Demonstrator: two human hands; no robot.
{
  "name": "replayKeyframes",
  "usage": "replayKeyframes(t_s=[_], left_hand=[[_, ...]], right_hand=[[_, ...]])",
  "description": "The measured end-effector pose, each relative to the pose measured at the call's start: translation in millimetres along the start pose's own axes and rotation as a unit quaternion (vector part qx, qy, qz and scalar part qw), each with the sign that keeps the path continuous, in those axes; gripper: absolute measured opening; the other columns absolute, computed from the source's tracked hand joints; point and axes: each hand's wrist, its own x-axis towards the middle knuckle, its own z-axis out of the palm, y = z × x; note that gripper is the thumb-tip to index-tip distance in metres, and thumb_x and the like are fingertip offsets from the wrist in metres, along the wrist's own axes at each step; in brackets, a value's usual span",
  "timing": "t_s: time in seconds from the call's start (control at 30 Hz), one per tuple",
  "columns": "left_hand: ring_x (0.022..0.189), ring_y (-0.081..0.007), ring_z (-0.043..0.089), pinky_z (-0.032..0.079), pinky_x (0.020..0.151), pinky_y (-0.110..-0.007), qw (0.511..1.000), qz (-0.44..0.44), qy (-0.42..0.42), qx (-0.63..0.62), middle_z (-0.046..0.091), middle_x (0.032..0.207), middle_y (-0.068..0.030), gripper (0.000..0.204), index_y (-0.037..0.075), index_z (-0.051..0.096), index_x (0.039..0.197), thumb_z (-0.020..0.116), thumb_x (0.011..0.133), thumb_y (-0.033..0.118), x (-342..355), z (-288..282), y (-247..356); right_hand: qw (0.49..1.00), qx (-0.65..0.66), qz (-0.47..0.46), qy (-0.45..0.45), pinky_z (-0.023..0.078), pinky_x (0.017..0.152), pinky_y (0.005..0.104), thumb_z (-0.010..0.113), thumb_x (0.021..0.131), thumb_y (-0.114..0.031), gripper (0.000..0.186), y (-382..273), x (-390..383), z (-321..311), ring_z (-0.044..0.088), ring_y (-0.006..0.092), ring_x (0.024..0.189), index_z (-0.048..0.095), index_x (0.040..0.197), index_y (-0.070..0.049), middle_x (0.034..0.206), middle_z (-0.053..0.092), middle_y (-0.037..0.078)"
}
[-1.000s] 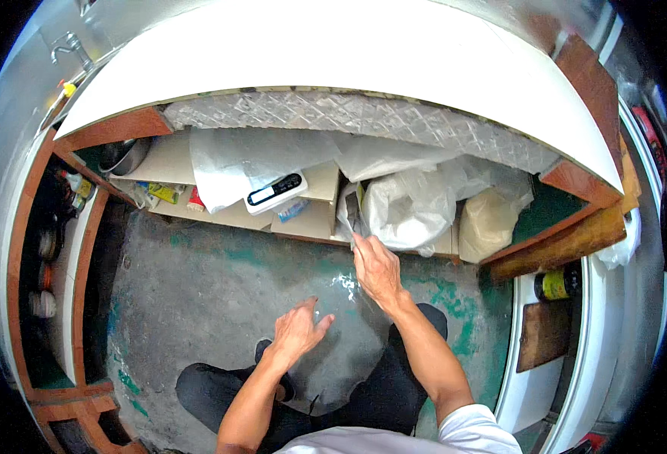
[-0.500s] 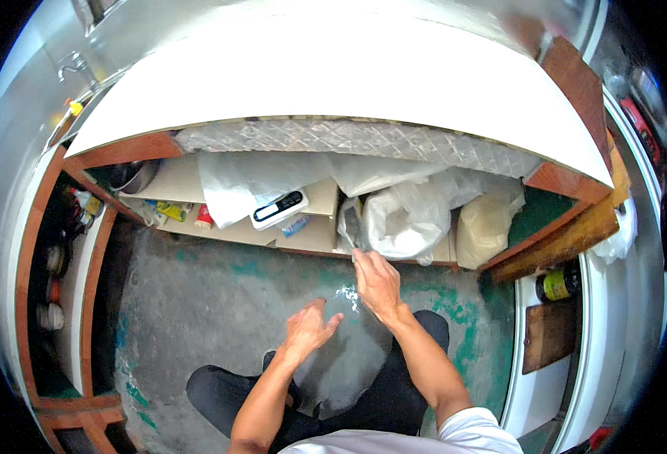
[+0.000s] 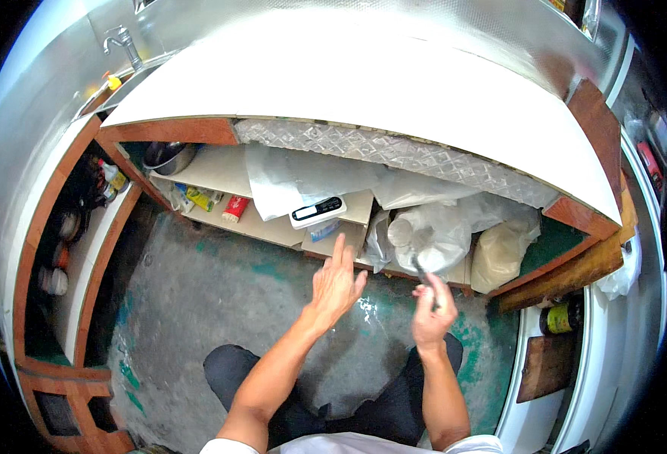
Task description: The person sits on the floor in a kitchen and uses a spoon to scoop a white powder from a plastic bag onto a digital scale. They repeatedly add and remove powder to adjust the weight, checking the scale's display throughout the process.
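Note:
My left hand (image 3: 335, 284) hovers in front of the open cabinet with its fingers stretched out, holding nothing. Its fingertips come near the lower shelf, below a white device with a dark oval panel (image 3: 318, 212). My right hand (image 3: 433, 314) is closed on a thin, dark, stick-like tool (image 3: 418, 266); its exact kind is unclear. The tool's tip points toward a white plastic bag (image 3: 443, 234) on the cabinet floor. A round pale container (image 3: 400, 232) shows at that bag's left, beside a clear plastic bag (image 3: 379, 240).
A filled cream-coloured bag (image 3: 504, 253) stands at the cabinet's right end. Along its left shelves are a metal pot (image 3: 169, 159), a red packet (image 3: 235, 208) and yellow packets (image 3: 200, 198). White specks (image 3: 367, 306) lie on the grey floor. Overhead juts the white countertop (image 3: 364, 83).
My right hand has moved right and back from the clear bag, with the thin tool in it. My left hand has reached forward toward the shelf. The view has shifted.

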Motion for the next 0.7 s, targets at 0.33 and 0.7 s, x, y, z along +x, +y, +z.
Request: replayKeyframes(t_s=[0.33,0.7], left_hand=[[0.091,-0.0477,0.073,0.062,0.079,-0.052,0.996,0.0,0.04,0.078,0.032,0.158,-0.0406,0.059,-0.014,0.052,0.125,0.071,0.078,0.015,78.2,18.4,-29.8],[0.082,-0.0466,0.074,0.062,0.072,-0.051,0.996,0.009,0.059,0.066,0.04,0.15,-0.0429,0.057,-0.015,0.058,0.118,0.072,0.074,0.018,92.7,19.6,-30.8]], right_hand=[[0.955,0.15,0.207,0.149,0.055,0.064,0.0267,0.052,0.11,-0.017,0.033,-1.6,-2.3,-64.3,0.069,0.0155,0.074,0.063,0.13,0.006,0.093,0.071,0.01],[0.954,0.132,0.224,0.152,0.054,0.064,0.0257,0.052,0.11,-0.018,0.033,12.9,-6.8,-65.6,0.068,0.0145,0.075,0.063,0.13,0.006,0.093,0.071,0.011]])
